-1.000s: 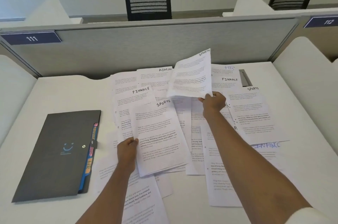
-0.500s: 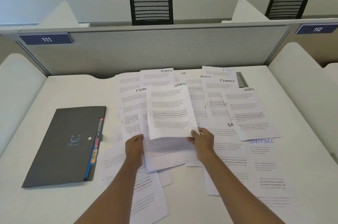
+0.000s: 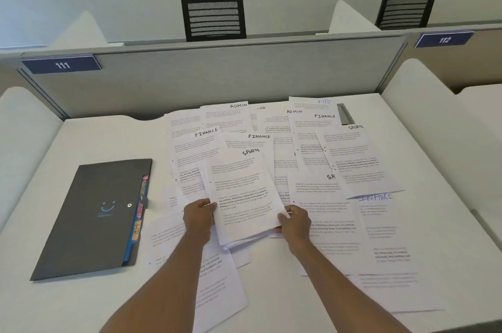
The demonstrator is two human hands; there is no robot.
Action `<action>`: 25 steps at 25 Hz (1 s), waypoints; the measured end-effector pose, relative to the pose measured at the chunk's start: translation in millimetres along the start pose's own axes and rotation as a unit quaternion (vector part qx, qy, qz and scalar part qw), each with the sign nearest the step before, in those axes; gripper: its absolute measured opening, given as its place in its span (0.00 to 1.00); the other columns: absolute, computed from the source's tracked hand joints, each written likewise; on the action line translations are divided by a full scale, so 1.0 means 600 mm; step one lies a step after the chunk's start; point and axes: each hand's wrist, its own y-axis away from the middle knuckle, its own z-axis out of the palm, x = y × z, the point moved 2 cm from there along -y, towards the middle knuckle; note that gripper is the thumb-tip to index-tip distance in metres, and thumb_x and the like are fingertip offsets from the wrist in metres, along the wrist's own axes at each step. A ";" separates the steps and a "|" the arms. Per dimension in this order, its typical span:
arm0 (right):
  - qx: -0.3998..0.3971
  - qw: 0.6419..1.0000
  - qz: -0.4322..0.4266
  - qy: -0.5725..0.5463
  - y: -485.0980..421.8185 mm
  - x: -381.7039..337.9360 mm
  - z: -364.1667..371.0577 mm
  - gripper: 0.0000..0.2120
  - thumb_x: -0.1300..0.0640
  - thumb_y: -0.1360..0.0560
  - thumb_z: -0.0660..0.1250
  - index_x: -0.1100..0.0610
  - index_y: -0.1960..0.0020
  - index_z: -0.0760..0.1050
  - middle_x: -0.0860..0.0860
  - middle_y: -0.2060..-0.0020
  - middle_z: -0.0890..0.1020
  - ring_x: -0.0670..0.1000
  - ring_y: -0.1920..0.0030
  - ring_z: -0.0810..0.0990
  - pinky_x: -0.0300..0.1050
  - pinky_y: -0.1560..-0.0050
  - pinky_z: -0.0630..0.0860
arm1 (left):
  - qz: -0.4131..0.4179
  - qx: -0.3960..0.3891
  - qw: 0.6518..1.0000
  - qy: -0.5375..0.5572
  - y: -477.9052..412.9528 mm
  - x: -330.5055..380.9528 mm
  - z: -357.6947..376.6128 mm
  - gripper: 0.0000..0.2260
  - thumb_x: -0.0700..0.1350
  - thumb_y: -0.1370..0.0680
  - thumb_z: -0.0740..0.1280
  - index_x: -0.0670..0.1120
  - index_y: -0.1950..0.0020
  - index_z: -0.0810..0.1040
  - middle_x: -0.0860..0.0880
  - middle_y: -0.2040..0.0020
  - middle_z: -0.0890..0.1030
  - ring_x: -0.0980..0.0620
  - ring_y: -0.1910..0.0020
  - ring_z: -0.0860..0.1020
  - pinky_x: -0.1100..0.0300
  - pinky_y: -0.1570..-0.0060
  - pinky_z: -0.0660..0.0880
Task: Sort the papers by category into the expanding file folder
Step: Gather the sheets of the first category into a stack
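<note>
A thin stack of sheets headed SPORTS point(image 3: 242, 191) lies in the middle of the white desk point(image 3: 89, 139). My left hand point(image 3: 199, 217) grips its lower left edge and my right hand point(image 3: 294, 221) grips its lower right corner. Many more printed sheets headed FINANCE point(image 3: 202, 142), ADMIN point(image 3: 231, 114), HR point(image 3: 315, 104) and SPORTS point(image 3: 358, 159) spread around and under the stack. The dark grey expanding file folder point(image 3: 95, 216) lies shut on the left, with coloured tabs showing along its right edge.
A grey partition point(image 3: 217, 74) labelled 111 closes the desk's far side. White side panels point(image 3: 423, 120) stand left and right. Two black chairs point(image 3: 213, 16) show behind the partition. A small grey cable port point(image 3: 345, 114) sits at the back right.
My right hand brought the lifted SPORTS sheet down from the back and laid it on the SPORTS sheet held by my left hand. Both hands now hold the combined stack.
</note>
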 end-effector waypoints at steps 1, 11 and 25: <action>0.005 0.999 -0.024 0.025 0.002 -0.005 -0.003 0.02 0.68 0.24 0.69 0.63 0.53 0.79 0.58 0.52 0.85 0.58 0.59 0.86 0.53 0.62 0.86 | 0.004 0.002 1.000 0.005 0.002 0.001 0.002 0.07 0.31 0.22 0.72 0.40 0.47 0.84 0.39 0.47 0.86 0.38 0.49 0.86 0.46 0.47 0.84; 0.073 0.972 -0.181 0.129 -0.060 -0.064 -0.087 0.14 0.57 0.23 0.72 0.58 0.39 0.75 0.53 0.46 0.80 0.56 0.48 0.81 0.52 0.47 0.80 | 0.006 -0.061 0.996 0.057 0.033 0.014 0.067 0.09 0.33 0.19 0.70 0.40 0.40 0.83 0.42 0.44 0.86 0.42 0.50 0.85 0.48 0.47 0.81; 0.175 0.931 -0.038 0.319 -0.295 -0.034 -0.393 0.31 0.50 0.24 0.73 0.65 0.29 0.68 0.63 0.33 0.73 0.64 0.32 0.72 0.58 0.34 0.72 | -0.018 -0.073 0.997 0.036 0.077 -0.052 0.188 0.07 0.33 0.19 0.69 0.41 0.44 0.83 0.42 0.51 0.86 0.42 0.55 0.84 0.52 0.53 0.81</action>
